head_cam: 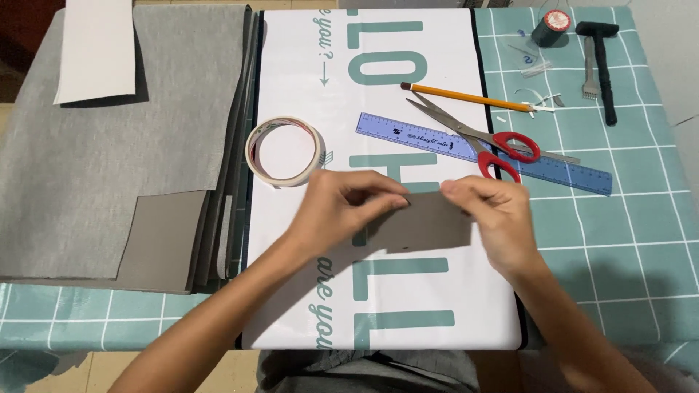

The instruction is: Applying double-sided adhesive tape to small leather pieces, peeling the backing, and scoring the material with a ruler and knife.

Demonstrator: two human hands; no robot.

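Observation:
Both hands hold a small grey-brown rectangular piece of material just above the white mat with teal letters. My left hand pinches its upper left edge. My right hand grips its right side, thumb and fingers closed on the top edge. Just beyond the hands lie a roll of tape, a blue ruler and red-handled scissors.
A yellow pencil lies above the scissors. At the back right are a spool of dark thread and a black-handled pronged tool. Grey fabric sheets with a white sheet cover the left side. A teal grid cloth covers the table.

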